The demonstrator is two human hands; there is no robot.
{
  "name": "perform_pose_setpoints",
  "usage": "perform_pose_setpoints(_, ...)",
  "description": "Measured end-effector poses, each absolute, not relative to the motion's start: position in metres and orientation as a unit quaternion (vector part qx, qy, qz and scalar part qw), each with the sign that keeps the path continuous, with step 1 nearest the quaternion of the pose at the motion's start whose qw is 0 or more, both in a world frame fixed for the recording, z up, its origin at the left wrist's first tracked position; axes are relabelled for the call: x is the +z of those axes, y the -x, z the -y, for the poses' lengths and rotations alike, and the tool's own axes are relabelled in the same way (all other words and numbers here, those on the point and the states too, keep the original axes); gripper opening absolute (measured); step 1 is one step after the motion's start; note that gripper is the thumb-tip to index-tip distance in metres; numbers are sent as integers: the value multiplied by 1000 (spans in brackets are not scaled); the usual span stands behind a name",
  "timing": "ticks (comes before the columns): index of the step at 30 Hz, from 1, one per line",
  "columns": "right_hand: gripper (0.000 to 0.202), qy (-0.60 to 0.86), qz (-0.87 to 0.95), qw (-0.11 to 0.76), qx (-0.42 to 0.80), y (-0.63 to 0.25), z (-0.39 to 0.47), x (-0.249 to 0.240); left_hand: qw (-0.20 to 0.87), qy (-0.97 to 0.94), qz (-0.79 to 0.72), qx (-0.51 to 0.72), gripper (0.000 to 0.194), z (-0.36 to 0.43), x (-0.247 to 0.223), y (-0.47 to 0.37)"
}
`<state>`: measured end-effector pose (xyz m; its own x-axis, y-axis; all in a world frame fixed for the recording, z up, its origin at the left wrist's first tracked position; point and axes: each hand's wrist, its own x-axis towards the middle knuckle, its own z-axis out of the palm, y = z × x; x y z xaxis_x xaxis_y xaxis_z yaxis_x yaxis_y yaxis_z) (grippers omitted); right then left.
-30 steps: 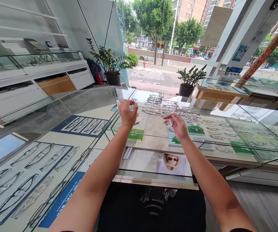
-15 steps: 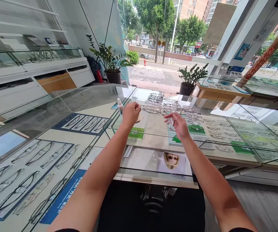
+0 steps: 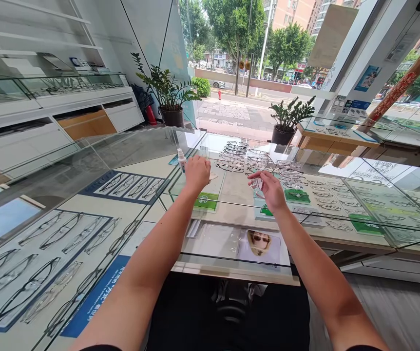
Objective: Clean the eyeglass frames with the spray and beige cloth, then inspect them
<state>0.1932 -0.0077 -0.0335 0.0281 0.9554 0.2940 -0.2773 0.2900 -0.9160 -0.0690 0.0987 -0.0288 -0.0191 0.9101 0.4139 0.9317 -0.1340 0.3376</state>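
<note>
My right hand (image 3: 271,190) pinches a pair of clear-lensed eyeglasses (image 3: 257,184) just above the glass counter. My left hand (image 3: 197,172) is lowered over a small beige cloth (image 3: 213,177), with its back turned toward me and its fingers bent downward. Its fingertips are hidden, so I cannot tell whether they grip the cloth. Close beside that hand, to its left, stands a white spray bottle (image 3: 181,158). Rows of eyeglasses (image 3: 231,161) lie beyond and between my hands.
Under the counter glass are a green card (image 3: 206,201) and a picture card (image 3: 259,246). Framed trays of eyeglasses (image 3: 127,186) fill the left case, and more eyeglasses (image 3: 325,200) lie to the right. Potted plants (image 3: 282,131) stand by the window.
My left hand has dropped slightly and turned from a raised pinch to bent-down fingers, covering more of the beige cloth. My right hand and the eyeglasses stay in place.
</note>
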Motion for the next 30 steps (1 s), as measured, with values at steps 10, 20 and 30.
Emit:
perform_pose_setpoints(10, 30, 343, 495, 629, 492, -189, 7, -33, -37, 723, 683, -98, 53, -82, -12, 74)
perform_pose_setpoints(20, 29, 343, 504, 625, 487, -191, 6, -35, -100, 717, 686, -75, 39, -94, -23, 80)
perform_pose_setpoints(30, 32, 346, 503, 626, 486, -189, 5, -35, -104, 644, 658, -375, 20, -96, -22, 76)
